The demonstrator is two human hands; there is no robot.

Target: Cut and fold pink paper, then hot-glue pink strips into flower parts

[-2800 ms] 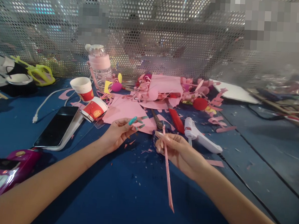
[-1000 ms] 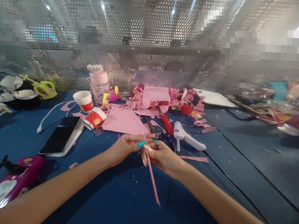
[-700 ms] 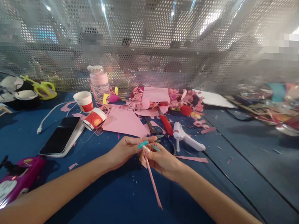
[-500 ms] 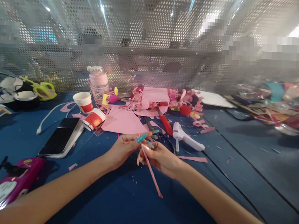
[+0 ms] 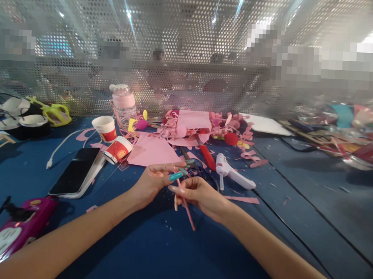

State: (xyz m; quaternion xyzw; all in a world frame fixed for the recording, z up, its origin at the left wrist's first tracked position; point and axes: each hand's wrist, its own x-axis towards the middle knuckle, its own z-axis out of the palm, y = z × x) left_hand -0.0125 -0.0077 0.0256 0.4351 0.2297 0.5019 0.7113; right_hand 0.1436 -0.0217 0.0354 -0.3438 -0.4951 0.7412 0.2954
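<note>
Between my two hands is a narrow pink paper strip, its free end slanting down to the right. My left hand, with long teal nails, pinches the strip's upper end. Lower down, my right hand has its thumb and fingers closed on the same strip. Just behind the fingers lie scissors with dark blue handles, partly hidden by my hands. A white glue gun rests to the right of my right hand. Another pink paper strip lies flat near my right wrist.
Pink paper sheets and a heap of pink cuttings lie behind my hands. To the left are paper cups, a phone and a purple power strip. A bottle stands before the perforated metal screen.
The strip's free end has become shorter and moved up and left. My right thumb has shifted slightly left and down along the strip. Both hands still hold it.
</note>
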